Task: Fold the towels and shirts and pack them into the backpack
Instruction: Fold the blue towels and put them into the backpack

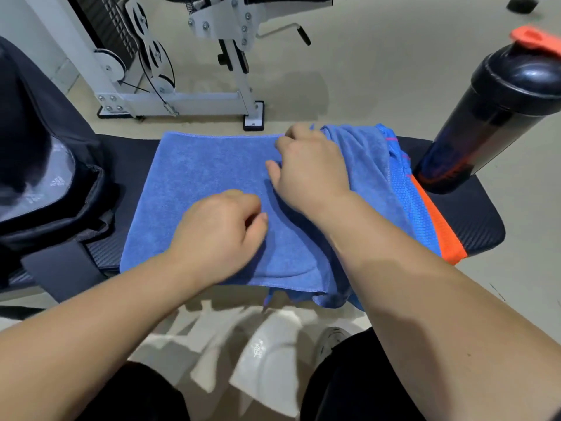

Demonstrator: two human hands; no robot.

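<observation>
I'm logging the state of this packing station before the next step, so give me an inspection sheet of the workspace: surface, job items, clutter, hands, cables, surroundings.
Surface: black padded bench, mostly covered by cloth.
Job's things: blue towel spread flat, its right part bunched; blue and orange shirt under the towel's right side; black backpack at the bench's left end, opening not clearly visible.
Clutter: black shaker bottle with orange cap, upright at the bench's right end.
Grippers: left hand curled, resting on the towel; right hand pinching towel fabric.
Cables: black machine cable running over pulleys behind the bench.
Surroundings: white gym machine frame on a beige floor.
</observation>
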